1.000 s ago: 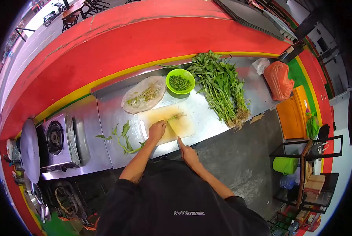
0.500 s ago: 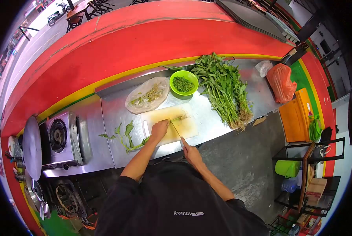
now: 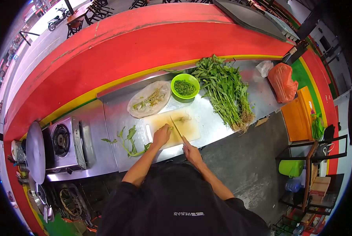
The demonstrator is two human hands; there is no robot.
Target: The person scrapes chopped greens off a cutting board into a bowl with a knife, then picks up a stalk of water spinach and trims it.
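My right hand [image 3: 191, 152] is closed round the handle of a knife [image 3: 176, 126], whose blade lies over the cutting board [image 3: 189, 135]. My left hand [image 3: 161, 135] is closed on a green stem [image 3: 171, 128] at the board's left part, left of the blade. The stem's leafy end [image 3: 133, 145] rests on the steel counter beyond my left wrist. Cut root ends [image 3: 182, 118] lie on the board, right of the blade. Behind the board are a plastic bag of trimmings [image 3: 150, 100] and a green bowl of chopped greens [image 3: 184, 87].
A large bunch of leafy stems [image 3: 225, 92] lies on the steel counter [image 3: 99, 137] at the right. Farther right sits an orange-red bag [image 3: 282, 82]. A gas stove [image 3: 64, 143] stands at the left. The red wall [image 3: 144, 45] runs behind the counter.
The root end has come apart from the stem and lies on the board. The knife blade now points up beside my left hand, and the view has shifted slightly.
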